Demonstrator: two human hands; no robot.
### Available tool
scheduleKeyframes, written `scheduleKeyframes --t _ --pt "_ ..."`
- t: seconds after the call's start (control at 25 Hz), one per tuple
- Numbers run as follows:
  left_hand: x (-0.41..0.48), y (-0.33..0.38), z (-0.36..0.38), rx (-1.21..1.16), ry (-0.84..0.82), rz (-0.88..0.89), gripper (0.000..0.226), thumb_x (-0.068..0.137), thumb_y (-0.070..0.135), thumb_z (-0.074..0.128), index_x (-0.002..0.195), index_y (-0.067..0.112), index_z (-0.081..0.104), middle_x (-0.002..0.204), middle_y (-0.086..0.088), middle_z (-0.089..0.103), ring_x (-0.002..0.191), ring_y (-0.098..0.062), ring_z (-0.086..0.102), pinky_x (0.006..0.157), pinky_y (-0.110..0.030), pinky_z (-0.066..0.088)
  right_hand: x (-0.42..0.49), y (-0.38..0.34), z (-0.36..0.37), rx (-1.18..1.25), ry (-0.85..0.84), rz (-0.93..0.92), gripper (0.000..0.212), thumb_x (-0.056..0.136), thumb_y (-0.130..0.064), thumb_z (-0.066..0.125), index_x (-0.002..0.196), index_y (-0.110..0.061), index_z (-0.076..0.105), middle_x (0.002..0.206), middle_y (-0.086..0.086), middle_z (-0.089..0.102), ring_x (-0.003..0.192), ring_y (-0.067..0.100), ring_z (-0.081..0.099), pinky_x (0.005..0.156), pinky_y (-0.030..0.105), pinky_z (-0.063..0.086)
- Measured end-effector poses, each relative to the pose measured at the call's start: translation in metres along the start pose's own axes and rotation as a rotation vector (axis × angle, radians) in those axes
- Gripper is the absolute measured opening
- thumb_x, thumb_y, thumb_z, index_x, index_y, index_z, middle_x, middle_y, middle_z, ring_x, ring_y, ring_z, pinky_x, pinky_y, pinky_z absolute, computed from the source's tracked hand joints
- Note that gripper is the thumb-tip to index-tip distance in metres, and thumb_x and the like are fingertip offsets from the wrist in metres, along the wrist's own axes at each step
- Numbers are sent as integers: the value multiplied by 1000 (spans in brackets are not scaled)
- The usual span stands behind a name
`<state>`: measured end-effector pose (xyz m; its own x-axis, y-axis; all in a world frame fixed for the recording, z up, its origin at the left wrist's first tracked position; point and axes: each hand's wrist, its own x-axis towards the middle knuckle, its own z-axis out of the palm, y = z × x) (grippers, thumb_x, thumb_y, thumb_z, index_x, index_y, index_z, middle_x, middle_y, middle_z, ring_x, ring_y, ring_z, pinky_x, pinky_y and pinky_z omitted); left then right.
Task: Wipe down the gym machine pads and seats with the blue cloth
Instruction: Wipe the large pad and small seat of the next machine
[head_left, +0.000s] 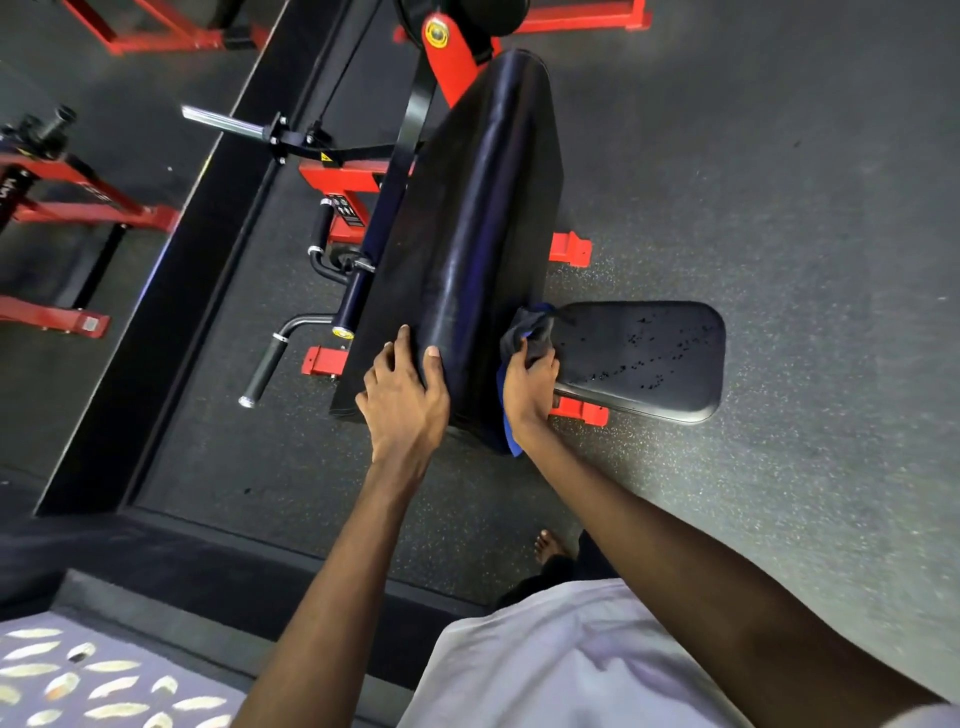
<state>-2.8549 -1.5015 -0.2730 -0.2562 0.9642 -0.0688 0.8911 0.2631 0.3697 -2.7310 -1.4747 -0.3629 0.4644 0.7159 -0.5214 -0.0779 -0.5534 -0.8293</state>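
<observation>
**Cloth's parked right at the back pad / seat joint**

So the right hand has its fingers curled round the bunched blue cloth, pressed in where the long back pad meets the seat pad. The seat lies just to the right of those fingers and is speckled with wet-looking spots, so I'd guess it's next, and that hand's the nearer one. The back pad's long axis runs away from the person. The left hand grips its near end, thumb wrapped over. Count: one cloth, two pads.
</observation>
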Motion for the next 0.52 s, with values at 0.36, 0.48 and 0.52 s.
scheduleKeyframes --t 0.36,0.48,0.52 --pt "0 1 1 -23 16 -20 67 96 58 26 153 26 39 150 -11 48 132 -37 46 105 -57 34 -19 16 -20 16 -102 -377 36 96 -22 68 128 -8 58 122 11 49 109 18 55 98 15 38" --pt "0 1 3 -23 27 -22 67 96 59 26 153 26 40 149 -12 49 131 -37 47 105 -56 35 10 4 -16 95 -68 -142 32 93 -24 70 119 -10 57 115 8 62 102 19 61 91 28 46" --pt "-1 1 3 -22 28 -23 68 96 59 26 153 26 40 149 -12 49 131 -37 47 105 -56 34 20 -2 -18 165 -39 -37 32 93 -25 69 118 -11 54 111 6 64 100 20 61 89 29 47"
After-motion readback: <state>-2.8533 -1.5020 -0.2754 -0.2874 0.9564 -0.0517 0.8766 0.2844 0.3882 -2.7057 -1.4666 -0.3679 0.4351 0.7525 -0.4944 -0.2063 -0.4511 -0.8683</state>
